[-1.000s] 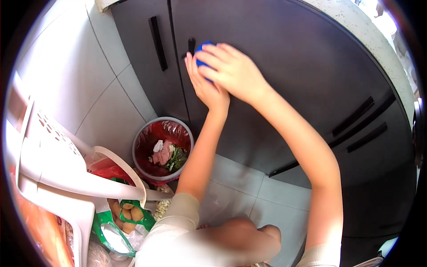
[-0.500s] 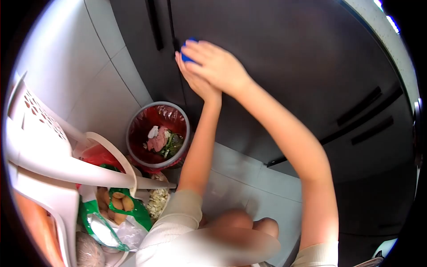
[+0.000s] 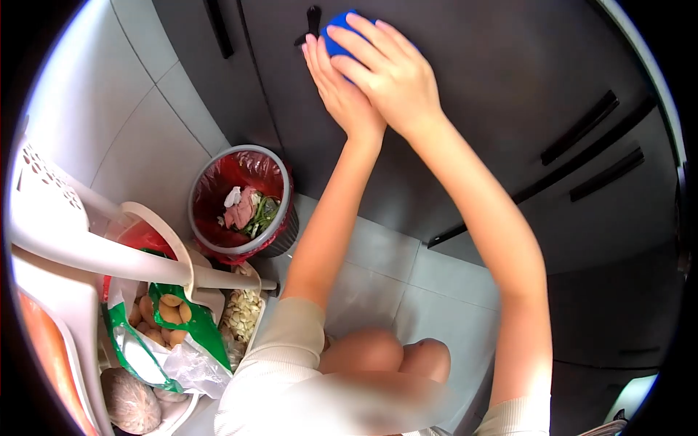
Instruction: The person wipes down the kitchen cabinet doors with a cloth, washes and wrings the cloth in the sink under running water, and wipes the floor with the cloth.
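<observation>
Against the dark cabinet door (image 3: 480, 80), both my hands are on a smooth blue rounded object (image 3: 338, 29) whose kind I cannot make out. My right hand (image 3: 400, 80) lies over it with the fingers spread across its front. Along its lower left side, my left hand (image 3: 342, 102) cups it, partly under the right. The fingers cover most of the blue object, so its full shape is hidden. Just left of it, a black hook (image 3: 313, 25) sits on the door.
A lined waste bin (image 3: 287, 171) with scraps stands below, left of my arms. Beside it, a white rack (image 3: 138, 261) holds a green bag of potatoes (image 3: 171, 312) and garlic-like pieces (image 3: 243, 312). Black handles (image 3: 582, 127) stick out from the cabinet at right.
Both hands have moved right and up along the door with the blue object. More of the blue object shows, and the black hook has come into plain sight. The view has shifted slightly.
</observation>
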`<state>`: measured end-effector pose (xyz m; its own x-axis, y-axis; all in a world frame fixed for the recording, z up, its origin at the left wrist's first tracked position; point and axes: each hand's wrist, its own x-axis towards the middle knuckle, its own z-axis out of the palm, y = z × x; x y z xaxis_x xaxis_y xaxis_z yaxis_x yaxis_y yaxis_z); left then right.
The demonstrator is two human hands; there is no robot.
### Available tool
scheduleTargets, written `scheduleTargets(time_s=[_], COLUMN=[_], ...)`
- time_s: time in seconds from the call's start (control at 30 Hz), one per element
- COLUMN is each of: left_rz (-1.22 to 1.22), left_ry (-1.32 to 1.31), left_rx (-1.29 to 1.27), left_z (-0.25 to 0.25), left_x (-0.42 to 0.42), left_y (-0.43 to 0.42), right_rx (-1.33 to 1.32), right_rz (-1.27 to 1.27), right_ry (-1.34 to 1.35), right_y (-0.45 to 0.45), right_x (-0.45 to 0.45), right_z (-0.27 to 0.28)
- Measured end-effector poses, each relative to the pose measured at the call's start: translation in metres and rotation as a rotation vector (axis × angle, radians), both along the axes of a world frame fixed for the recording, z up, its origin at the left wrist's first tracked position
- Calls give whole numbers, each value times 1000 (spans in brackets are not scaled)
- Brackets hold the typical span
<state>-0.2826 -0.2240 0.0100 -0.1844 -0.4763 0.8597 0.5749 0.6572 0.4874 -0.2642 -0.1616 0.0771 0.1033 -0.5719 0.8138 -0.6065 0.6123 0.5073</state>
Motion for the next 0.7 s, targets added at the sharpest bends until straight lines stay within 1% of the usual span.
scheduleTargets(time_s=[0.07, 0.1, 0.17, 0.2, 0.3, 0.33, 0.4, 0.47, 0.53, 0.57, 0.6, 0.67, 0.7], left_rz=[64, 43, 3, -20, -108, -138, -203, -300, -358, -296, -285, -265, -260], left_ry=[-15, -67, -173, -250, -324, -255, -129, -11, 39, 111, 128, 159, 143], left_rx=[-11, 1, 22, 19, 70, 27, -70, -141, -282, -280, -307, -361, -332], left_z=[-36, -65, -123, -143, -158, -150, -112, -53, -13, -6, -11, -37, -59], left_x=[4, 10, 22, 35, 51, 50, 47, 45, 45, 41, 39, 35, 38], left_y=[12, 20, 34, 44, 61, 61, 57, 55, 54, 59, 60, 59, 62], right_rx=[14, 36, 153, 229, 348, 408, 326, 156, 42, 28, 11, -23, -14], right_rz=[19, 36, 13, 11, 22, -34, 14, 14, -25, -41, -35, -27, -45], right_ry=[-131, -169, -257, -313, -340, -323, -264, -199, -127, -84, -109, -161, -217], right_y=[9, 13, 29, 39, 61, 63, 76, 87, 104, 112, 114, 119, 121], right_x=[10, 12, 19, 24, 33, 37, 38, 47, 48, 44, 46, 54, 56], right_z=[-29, -52, -102, -118, -122, -107, -66, -20, 7, 4, -3, -28, -50])
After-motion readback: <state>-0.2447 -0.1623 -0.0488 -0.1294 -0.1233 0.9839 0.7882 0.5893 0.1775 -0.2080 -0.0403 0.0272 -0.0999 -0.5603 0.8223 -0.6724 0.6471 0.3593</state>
